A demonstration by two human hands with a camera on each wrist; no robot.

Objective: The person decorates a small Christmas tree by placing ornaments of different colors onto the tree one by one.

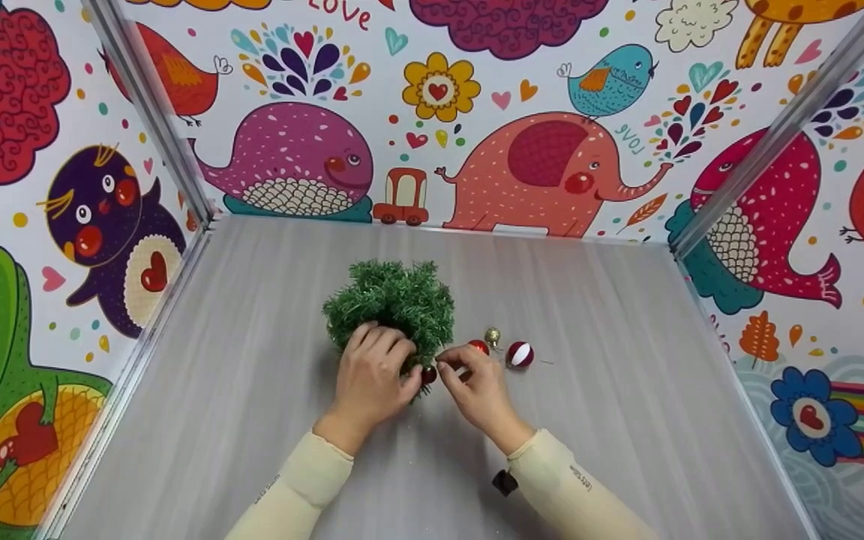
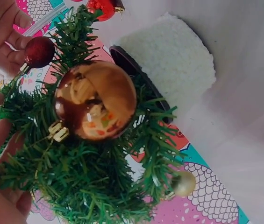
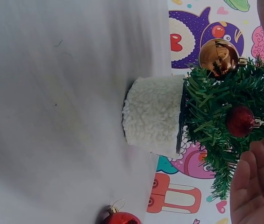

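Observation:
A small artificial Christmas tree [image 1: 394,300] stands with its white fleecy pot [image 3: 153,116] on the table. My left hand [image 1: 376,367] is at the near side of the tree, thumb and fingers gripping a green branch. A dark red glitter bauble [image 3: 240,122] hangs there between both hands. Just right of it, my right hand [image 1: 475,381] brings thumb and index finger together at the bauble's hanging loop; the loop is mostly hidden by fingertips. On the tree also hang a shiny gold-brown bauble [image 2: 96,100] and a pale gold bauble [image 2: 184,184].
Right of the tree on the table [image 1: 597,420] lie a small gold bauble [image 1: 493,336], a shiny red bauble [image 1: 479,346] partly behind the right hand, and a red-and-white bauble [image 1: 520,355]. Walls printed with cartoon animals enclose the table at the back and sides.

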